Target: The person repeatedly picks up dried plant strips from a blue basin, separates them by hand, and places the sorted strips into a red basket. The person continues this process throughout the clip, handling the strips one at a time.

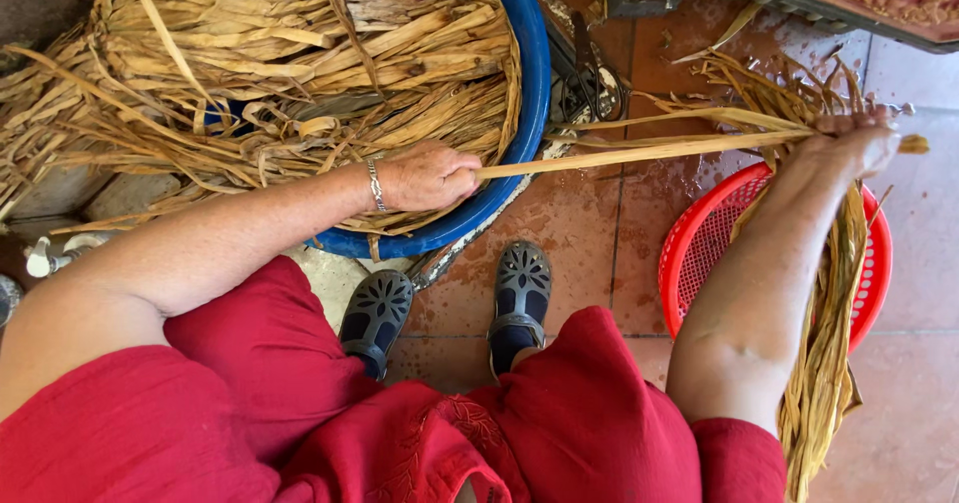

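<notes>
Now the left hand (pixel 428 176) pinches one long dry straw-coloured leaf strip (pixel 639 151) over the round blue plastic basin (pixel 534 73), and the right hand (pixel 849 143) closes its fingers around the bundle above the red plastic basket (pixel 699 243). I think a steady, even pull keeps the strip whole.

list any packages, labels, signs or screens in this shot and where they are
No packages, labels, signs or screens show here. In view are only a blue tub of dried leaves, a red basket, and the left hand and right hand stretching one leaf strip between them.
</notes>
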